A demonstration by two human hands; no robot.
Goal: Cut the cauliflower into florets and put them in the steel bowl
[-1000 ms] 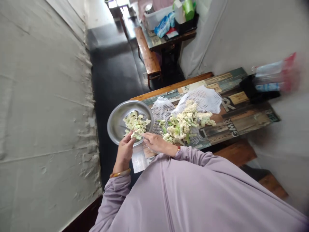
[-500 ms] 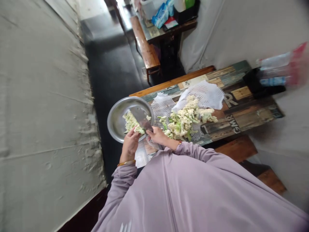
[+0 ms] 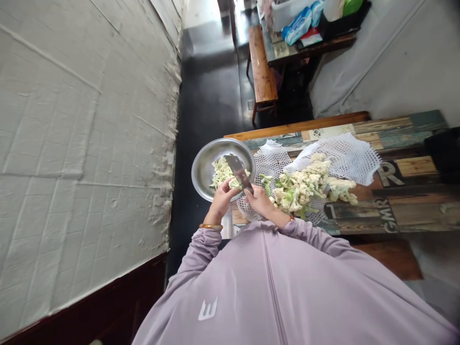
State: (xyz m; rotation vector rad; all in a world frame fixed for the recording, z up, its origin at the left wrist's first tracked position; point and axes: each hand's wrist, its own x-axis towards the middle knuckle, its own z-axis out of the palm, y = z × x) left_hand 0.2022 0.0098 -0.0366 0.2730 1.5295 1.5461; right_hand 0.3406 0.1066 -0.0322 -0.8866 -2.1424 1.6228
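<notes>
My left hand (image 3: 221, 199) pinches a cauliflower floret (image 3: 235, 183) over the near rim of a round metal basin (image 3: 203, 165) that holds cut cauliflower pieces (image 3: 220, 171). My right hand (image 3: 260, 201) grips the handle of a cleaver (image 3: 239, 170), whose broad blade lies over the basin against the floret. A heap of uncut cauliflower (image 3: 305, 184) rests on white foam netting (image 3: 341, 155) just right of my right hand.
The basin and netting sit on a patchwork wooden table (image 3: 395, 201). A wooden bench (image 3: 262, 72) and a second table with a plastic tub and packets (image 3: 298, 24) stand beyond. A white tiled wall (image 3: 82, 143) runs along the left beside dark floor.
My right hand has taken up the cleaver and brought its blade to the floret in my left hand. The view has swung left, shifting the basin and table to the right.
</notes>
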